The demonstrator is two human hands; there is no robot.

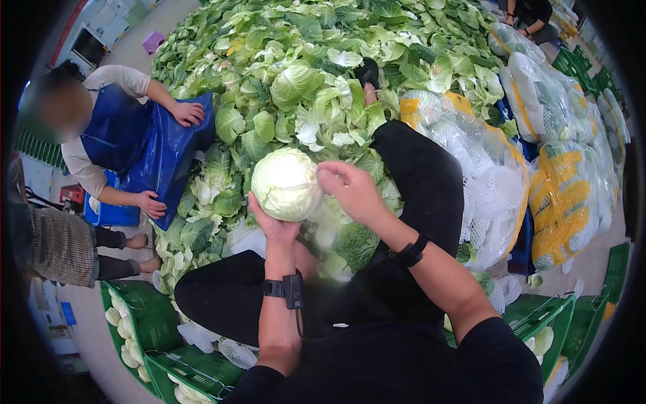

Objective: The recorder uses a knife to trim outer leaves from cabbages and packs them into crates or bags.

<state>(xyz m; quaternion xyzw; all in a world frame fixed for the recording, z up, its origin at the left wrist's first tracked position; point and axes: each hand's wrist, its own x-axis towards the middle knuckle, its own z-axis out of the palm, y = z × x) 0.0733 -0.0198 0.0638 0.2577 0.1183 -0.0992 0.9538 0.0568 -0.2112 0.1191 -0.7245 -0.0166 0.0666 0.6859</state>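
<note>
A round, pale green cabbage (286, 183) rests in my left hand (274, 222), which cups it from below and the near left side. Close to the cabbage's right side is my right hand (351, 192), its fingers bent and the thumb near them; whether something small is between them I cannot make out. A blurred pale leaf (328, 225) shows just below and right of the cabbage. Loose cabbage leaves (296, 87) lie in a big heap beyond and around my legs.
Bags of white foam netting (481, 182) and wrapped cabbages (562, 202) stand at the right. Green crates (145, 316) with cabbages are at lower left, another crate (545, 316) at lower right. A person in a blue apron (128, 128) sits at the left; another person (531, 17) is far right.
</note>
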